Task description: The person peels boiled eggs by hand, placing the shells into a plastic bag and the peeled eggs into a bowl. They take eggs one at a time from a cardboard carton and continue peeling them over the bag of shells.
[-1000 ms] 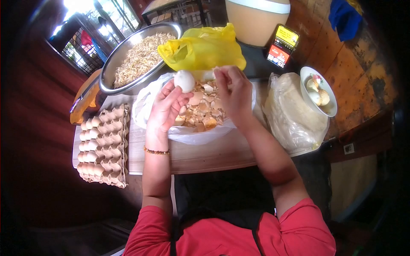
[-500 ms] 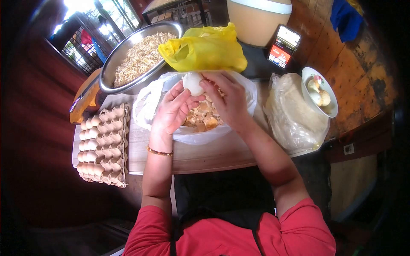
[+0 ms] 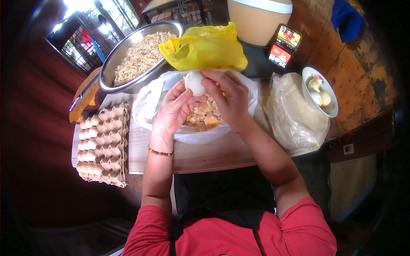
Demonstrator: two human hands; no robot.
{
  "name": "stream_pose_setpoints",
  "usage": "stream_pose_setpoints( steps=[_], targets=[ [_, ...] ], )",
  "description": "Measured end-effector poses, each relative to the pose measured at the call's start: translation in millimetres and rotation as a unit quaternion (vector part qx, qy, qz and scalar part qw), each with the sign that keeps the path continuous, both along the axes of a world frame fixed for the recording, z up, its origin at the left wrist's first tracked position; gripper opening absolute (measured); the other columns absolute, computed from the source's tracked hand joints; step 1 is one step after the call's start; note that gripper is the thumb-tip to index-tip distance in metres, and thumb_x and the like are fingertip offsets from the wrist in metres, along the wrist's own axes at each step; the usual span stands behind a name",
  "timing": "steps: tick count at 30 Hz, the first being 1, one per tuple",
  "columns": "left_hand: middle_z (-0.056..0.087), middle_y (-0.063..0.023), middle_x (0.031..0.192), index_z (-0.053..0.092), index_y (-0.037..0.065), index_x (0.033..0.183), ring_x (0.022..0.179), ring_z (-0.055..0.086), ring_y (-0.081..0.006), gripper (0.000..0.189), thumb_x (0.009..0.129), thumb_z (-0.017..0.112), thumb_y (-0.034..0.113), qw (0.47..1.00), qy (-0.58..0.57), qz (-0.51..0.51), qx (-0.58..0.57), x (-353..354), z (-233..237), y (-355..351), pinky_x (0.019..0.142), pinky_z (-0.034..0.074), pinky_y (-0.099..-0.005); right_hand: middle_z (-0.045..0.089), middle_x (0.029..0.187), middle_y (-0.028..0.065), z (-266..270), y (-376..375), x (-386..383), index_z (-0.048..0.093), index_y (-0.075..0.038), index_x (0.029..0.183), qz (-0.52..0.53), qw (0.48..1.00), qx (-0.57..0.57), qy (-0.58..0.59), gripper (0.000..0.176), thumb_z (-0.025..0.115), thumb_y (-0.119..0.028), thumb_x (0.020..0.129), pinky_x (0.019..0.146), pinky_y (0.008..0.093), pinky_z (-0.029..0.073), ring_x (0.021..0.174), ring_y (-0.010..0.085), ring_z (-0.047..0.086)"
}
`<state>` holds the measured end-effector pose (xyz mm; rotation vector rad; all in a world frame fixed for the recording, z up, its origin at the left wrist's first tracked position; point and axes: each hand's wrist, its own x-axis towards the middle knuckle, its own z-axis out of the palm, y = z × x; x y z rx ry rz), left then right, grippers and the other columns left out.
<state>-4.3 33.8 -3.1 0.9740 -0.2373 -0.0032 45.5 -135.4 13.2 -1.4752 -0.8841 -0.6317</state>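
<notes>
A smooth white egg [image 3: 195, 84] is held up between both hands. My left hand [image 3: 175, 106] grips its left and lower side with curled fingers. From the right, my right hand [image 3: 228, 94] presses thumb and fingertips against the egg's upper right side. Below them lies an open white plastic bag [image 3: 188, 137] with many broken brown eggshells [image 3: 204, 116] in it. Part of the shell heap is hidden behind my hands.
Left stands an egg carton [image 3: 112, 151] with several eggs; behind it, a steel bowl [image 3: 112, 90] of sprouts. A yellow bag [image 3: 209, 49], phone [image 3: 282, 47], clear bag [image 3: 294, 119] and small bowl [image 3: 332, 112] with egg pieces surround the workspace.
The egg and both hands have shifted very slightly to the right. The picture on the phone screen has changed.
</notes>
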Motion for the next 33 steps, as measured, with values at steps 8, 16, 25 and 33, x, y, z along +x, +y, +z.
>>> stream_pose_setpoints(
  steps=[8, 16, 25, 33],
  targets=[
    [0.062, -0.0129, 0.114, 0.047, 0.000, 0.129, 0.096, 0.066, -0.0241, 0.035, 0.096, 0.051, 0.009, 1.000, 0.020, 0.003, 0.006, 2.4, -1.2, -1.6, 0.076, 0.054, -0.0267, 0.064, 0.086, 0.0140, -1.1, -0.3, 0.3, 0.062, -0.001, 0.099, -0.090, 0.992, -0.072, -0.060, 0.015, 0.061, -0.007, 0.085, 0.070, 0.0391, 0.051, 0.078, 0.0323, 0.062],
    [0.062, -0.0134, 0.113, 0.048, -0.002, 0.126, 0.096, 0.066, -0.0240, 0.032, 0.097, 0.050, 0.011, 0.999, 0.040, 0.008, 0.011, 2.5, -2.2, -8.1, 0.076, 0.054, -0.0270, 0.057, 0.074, 0.0132, -6.6, -2.4, 6.4, 0.056, -0.003, 0.087, -0.136, 0.983, -0.084, -0.088, 0.009, 0.063, -0.006, 0.083, 0.062, 0.0396, 0.050, 0.071, 0.0310, 0.060],
    [0.063, -0.0139, 0.110, 0.049, -0.003, 0.124, 0.094, 0.066, -0.0243, 0.038, 0.100, 0.045, 0.026, 0.998, 0.057, 0.001, -0.015, 2.1, 0.0, -5.8, 0.078, 0.054, -0.0307, 0.057, 0.074, 0.0121, -11.3, 3.0, 5.8, 0.057, -0.004, 0.085, -0.122, 0.984, -0.086, -0.101, 0.008, 0.064, -0.006, 0.082, 0.060, 0.0402, 0.049, 0.070, 0.0312, 0.060],
    [0.064, -0.0136, 0.108, 0.050, -0.005, 0.121, 0.090, 0.066, -0.0237, 0.036, 0.097, 0.046, 0.021, 0.998, 0.053, 0.023, 0.031, 0.3, 4.6, -3.7, 0.079, 0.052, -0.0313, 0.059, 0.075, 0.0135, -10.2, 2.5, 6.6, 0.060, -0.002, 0.090, -0.084, 0.995, -0.043, -0.028, 0.010, 0.065, 0.000, 0.082, 0.057, 0.0344, 0.045, 0.064, 0.0290, 0.058]
  ],
)
